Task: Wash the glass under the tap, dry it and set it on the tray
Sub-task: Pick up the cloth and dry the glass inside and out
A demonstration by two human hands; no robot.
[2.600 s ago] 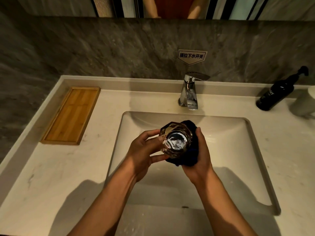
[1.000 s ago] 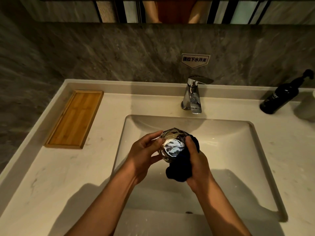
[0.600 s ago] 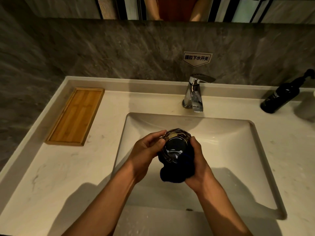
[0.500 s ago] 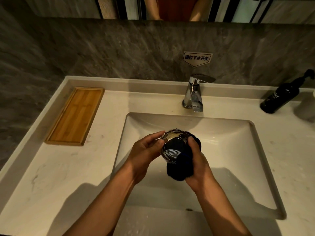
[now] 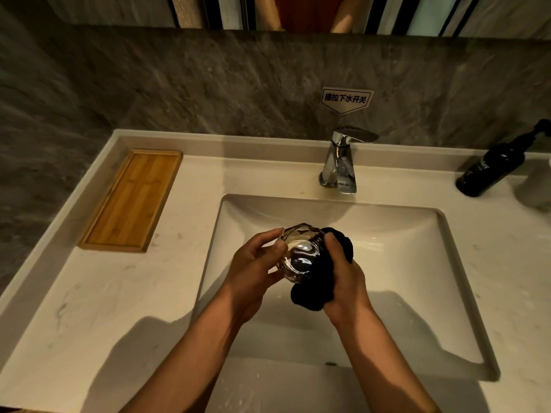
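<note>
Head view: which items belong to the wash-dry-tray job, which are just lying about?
In the job:
glass, held in left hand
dark cloth, in right hand, against the glass
tap
wooden tray, nothing on it
sink basin

Lying about:
black pump bottle
wall sign

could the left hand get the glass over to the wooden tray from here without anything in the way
Probably yes. The left hand already grips the glass, and the counter between it and the wooden tray lies bare. Only the right hand pressing the dark cloth against the glass must let go.
</note>
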